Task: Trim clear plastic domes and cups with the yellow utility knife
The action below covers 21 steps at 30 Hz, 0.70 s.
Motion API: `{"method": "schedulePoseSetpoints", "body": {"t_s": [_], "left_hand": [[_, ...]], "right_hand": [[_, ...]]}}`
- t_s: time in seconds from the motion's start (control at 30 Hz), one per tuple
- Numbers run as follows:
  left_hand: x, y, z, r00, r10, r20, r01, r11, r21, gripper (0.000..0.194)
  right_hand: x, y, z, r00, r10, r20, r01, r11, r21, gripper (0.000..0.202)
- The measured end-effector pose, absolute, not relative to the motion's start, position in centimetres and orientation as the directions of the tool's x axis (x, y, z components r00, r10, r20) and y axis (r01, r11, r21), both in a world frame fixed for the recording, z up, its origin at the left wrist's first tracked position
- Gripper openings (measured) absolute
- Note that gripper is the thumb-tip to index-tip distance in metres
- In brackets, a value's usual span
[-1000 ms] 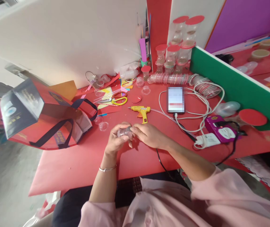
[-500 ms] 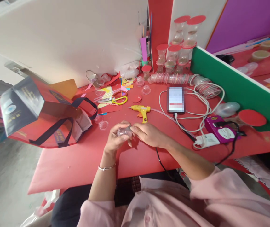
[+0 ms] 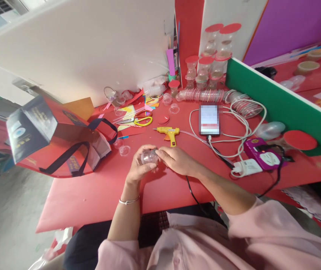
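A small clear plastic cup (image 3: 148,157) is wrapped in the fingers of my left hand (image 3: 138,167), above the red table. My right hand (image 3: 174,159) is closed at the cup's right end, its thumb and fingers pinched on a small greyish piece that is partly hidden. Just beyond my hands lies a yellow glue gun (image 3: 169,133), its nozzle pointing left. Loose clear cups, one of them a domed cup (image 3: 124,150), rest to the left of my hands. Yellow-handled scissors (image 3: 142,120) lie on paper scraps farther back.
A red and dark bag (image 3: 64,150) stands at left. Toward the right are a phone (image 3: 209,120), looped white cable, and a purple power socket (image 3: 264,153). Stacked cups (image 3: 201,95) and red-lidded hourglass shapes (image 3: 205,71) line the back beside a green divider (image 3: 278,108).
The cup has turned slightly in my left hand, showing more of its clear round side. The view has shifted a little; my right hand keeps nearly the same pose.
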<state>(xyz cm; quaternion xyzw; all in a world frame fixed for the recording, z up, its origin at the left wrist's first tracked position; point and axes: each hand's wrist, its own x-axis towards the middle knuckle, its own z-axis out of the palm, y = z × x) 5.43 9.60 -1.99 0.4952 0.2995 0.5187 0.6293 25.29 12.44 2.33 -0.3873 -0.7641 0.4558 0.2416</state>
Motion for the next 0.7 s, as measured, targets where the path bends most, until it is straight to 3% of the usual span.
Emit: {"method": "schedulePoseSetpoints", "body": {"t_s": [0.7], "left_hand": [[5.49, 9.80, -2.11, 0.313, 0.933, 0.177, -0.284, -0.086, 0.955, 0.040]], "right_hand": [[25.13, 12.06, 2.70, -0.603, 0.798, -0.023, 0.387, 0.267, -0.883, 0.051]]}}
